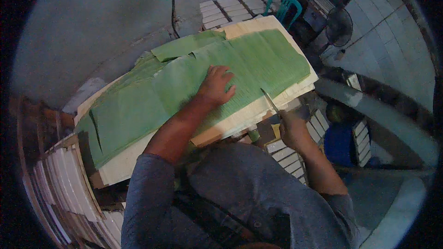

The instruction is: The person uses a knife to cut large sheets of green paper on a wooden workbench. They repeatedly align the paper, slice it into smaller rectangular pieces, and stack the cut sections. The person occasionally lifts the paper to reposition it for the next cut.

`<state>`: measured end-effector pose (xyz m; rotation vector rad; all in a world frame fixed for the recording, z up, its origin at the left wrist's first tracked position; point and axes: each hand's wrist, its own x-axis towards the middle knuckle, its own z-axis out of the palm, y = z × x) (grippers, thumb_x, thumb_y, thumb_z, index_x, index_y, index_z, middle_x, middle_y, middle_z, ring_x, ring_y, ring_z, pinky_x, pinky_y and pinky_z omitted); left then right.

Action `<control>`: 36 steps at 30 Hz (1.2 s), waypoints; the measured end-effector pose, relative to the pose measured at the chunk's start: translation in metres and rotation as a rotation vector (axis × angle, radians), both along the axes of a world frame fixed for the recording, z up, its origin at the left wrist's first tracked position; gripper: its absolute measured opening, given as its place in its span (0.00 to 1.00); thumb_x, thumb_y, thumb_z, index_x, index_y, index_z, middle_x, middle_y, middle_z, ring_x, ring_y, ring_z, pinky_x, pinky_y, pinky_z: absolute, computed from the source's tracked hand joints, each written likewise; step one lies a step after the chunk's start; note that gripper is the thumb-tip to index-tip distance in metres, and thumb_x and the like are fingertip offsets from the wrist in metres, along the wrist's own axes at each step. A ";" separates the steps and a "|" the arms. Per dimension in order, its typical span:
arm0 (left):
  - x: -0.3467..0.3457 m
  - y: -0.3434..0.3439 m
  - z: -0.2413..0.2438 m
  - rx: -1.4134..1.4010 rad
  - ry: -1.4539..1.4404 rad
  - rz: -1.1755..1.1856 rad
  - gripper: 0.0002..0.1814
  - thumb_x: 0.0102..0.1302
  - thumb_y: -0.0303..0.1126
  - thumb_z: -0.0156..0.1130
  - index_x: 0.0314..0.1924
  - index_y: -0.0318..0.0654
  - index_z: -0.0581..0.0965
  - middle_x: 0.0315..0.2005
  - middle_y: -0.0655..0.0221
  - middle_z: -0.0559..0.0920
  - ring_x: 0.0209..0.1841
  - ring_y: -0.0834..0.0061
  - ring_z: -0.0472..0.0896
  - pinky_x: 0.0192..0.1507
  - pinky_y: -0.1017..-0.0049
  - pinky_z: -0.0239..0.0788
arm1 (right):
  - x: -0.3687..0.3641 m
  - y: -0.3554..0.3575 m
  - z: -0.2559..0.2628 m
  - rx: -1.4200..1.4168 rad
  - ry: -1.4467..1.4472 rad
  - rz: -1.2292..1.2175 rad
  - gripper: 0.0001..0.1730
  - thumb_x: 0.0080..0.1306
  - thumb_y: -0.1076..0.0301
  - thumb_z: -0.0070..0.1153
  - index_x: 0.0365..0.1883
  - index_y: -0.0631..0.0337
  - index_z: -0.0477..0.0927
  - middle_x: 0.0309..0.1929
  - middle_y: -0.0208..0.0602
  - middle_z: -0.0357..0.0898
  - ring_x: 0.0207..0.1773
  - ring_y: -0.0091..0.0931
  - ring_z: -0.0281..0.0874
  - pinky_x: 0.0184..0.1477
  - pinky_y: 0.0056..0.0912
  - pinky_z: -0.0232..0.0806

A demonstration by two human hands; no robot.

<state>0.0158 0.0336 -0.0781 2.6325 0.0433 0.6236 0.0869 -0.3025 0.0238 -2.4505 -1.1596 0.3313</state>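
A large green banana leaf point(256, 62) lies spread over a pale wooden board point(247, 29), with its ridged veins showing. My left hand point(218, 84) rests on the leaf near its middle, thumb apart from the fingers and nothing in its grip. At the board's near edge, my right hand point(292, 128) holds a knife point(271, 100) by its handle, which the hand mostly hides. The blade points up and left, its tip over the leaf's near edge. A second leaf piece point(190, 45) lies along the far side. A long slit runs through the leaf's left end.
White boxes or blocks are stacked in rows behind the board point(238, 7) and below my right arm point(287, 157). A teal plastic chair point(283, 5), a round fan point(339, 27) and a blue drum point(341, 143) stand to the right. Tall pale stacks point(65, 180) line the left.
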 end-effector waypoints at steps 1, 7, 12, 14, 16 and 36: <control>-0.001 0.001 0.000 0.011 0.010 0.016 0.27 0.64 0.44 0.68 0.58 0.36 0.81 0.64 0.50 0.75 0.71 0.49 0.68 0.79 0.43 0.50 | -0.012 0.000 0.013 -0.015 0.058 -0.036 0.24 0.66 0.76 0.55 0.61 0.69 0.78 0.42 0.61 0.83 0.46 0.56 0.83 0.47 0.54 0.75; 0.001 -0.003 0.019 0.055 0.179 0.047 0.33 0.60 0.50 0.70 0.59 0.35 0.81 0.63 0.50 0.76 0.71 0.48 0.68 0.78 0.43 0.50 | -0.018 -0.016 -0.011 0.024 0.053 -0.088 0.24 0.66 0.78 0.54 0.62 0.68 0.77 0.44 0.62 0.83 0.46 0.55 0.83 0.46 0.53 0.74; -0.008 -0.045 0.081 0.193 0.416 0.110 0.40 0.58 0.54 0.72 0.63 0.32 0.79 0.63 0.47 0.77 0.68 0.46 0.72 0.74 0.48 0.59 | -0.009 -0.028 -0.009 0.109 0.092 -0.112 0.22 0.70 0.73 0.58 0.62 0.67 0.77 0.43 0.57 0.85 0.46 0.45 0.86 0.47 0.49 0.76; -0.013 -0.055 0.065 0.207 0.298 0.071 0.37 0.58 0.53 0.72 0.60 0.33 0.80 0.61 0.46 0.77 0.65 0.45 0.73 0.71 0.48 0.64 | 0.012 -0.029 -0.007 0.219 0.167 -0.162 0.21 0.72 0.69 0.59 0.61 0.67 0.78 0.43 0.53 0.85 0.46 0.36 0.87 0.45 0.45 0.76; -0.011 -0.062 0.059 0.202 0.285 0.001 0.33 0.59 0.52 0.71 0.56 0.33 0.81 0.57 0.47 0.78 0.62 0.45 0.75 0.66 0.49 0.69 | 0.045 -0.006 -0.008 0.328 0.390 -0.246 0.18 0.74 0.67 0.59 0.58 0.67 0.78 0.44 0.49 0.86 0.46 0.30 0.86 0.42 0.39 0.76; -0.139 0.065 0.117 -0.447 -0.395 1.117 0.22 0.67 0.33 0.65 0.58 0.31 0.77 0.55 0.51 0.79 0.61 0.50 0.75 0.63 0.54 0.68 | 0.136 0.069 -0.064 0.759 1.046 -0.470 0.17 0.75 0.72 0.51 0.58 0.69 0.66 0.51 0.51 0.82 0.51 0.36 0.88 0.23 0.33 0.77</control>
